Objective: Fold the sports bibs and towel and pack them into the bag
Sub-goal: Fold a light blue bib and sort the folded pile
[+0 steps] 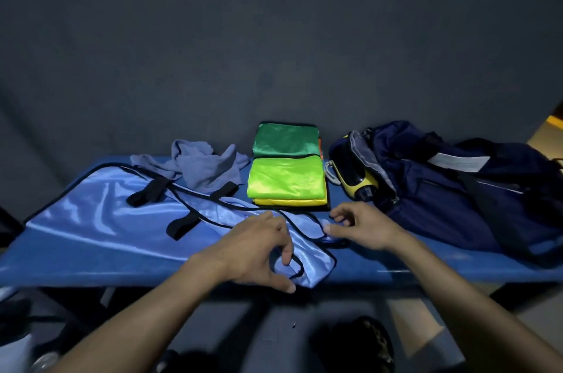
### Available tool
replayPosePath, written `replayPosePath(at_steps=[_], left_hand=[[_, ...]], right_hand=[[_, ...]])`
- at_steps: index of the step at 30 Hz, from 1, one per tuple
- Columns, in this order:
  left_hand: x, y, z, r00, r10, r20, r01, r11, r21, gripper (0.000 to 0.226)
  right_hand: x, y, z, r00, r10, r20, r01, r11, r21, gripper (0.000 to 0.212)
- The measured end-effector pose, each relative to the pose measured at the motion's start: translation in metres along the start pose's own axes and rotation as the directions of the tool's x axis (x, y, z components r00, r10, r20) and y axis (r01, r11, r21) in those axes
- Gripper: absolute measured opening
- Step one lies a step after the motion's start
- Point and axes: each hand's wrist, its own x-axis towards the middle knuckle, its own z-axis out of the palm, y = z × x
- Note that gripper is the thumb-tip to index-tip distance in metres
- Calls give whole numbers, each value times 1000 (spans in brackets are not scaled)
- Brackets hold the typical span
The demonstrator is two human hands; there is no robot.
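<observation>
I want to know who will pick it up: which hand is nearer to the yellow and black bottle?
The right hand. It hovers just in front of the yellow and black bottle, slightly to its left. The left hand rests farther away, on the blue bib.

Position: one wide-angle camera worn on the person's head.
Direction: forward and down, toward the blue bench (426, 263) and a dark backdrop (274, 37).
Nearness: close; forearms enter from the bottom edge.

No text can be read anywhere. The white tag (457, 162) on the navy bag (451, 190), at three o'clock, is too blurred.
</observation>
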Motion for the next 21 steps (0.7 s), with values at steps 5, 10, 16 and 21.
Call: replayPosePath(at_steps=[5, 10, 16, 21], left_hand=[[4, 13, 21, 994, -89, -58, 88, 996, -6, 44], [5, 17, 20, 982, -91, -169, 30, 942, -335, 20], [16, 15, -12, 931, -155, -330, -93, 774, -627, 14], [39, 9, -27, 949, -139, -285, -128, 653, -746, 15]], right_hand=[[-1, 3, -7, 995, -20, 102, 23, 999, -25, 77], [0, -1, 4, 988, -146, -44, 141, 985, -97, 30], [2, -16, 10, 961, -89, -263, 125, 985, 121, 19], [3, -34, 10, 952, 37, -305, 133, 846, 516, 21]])
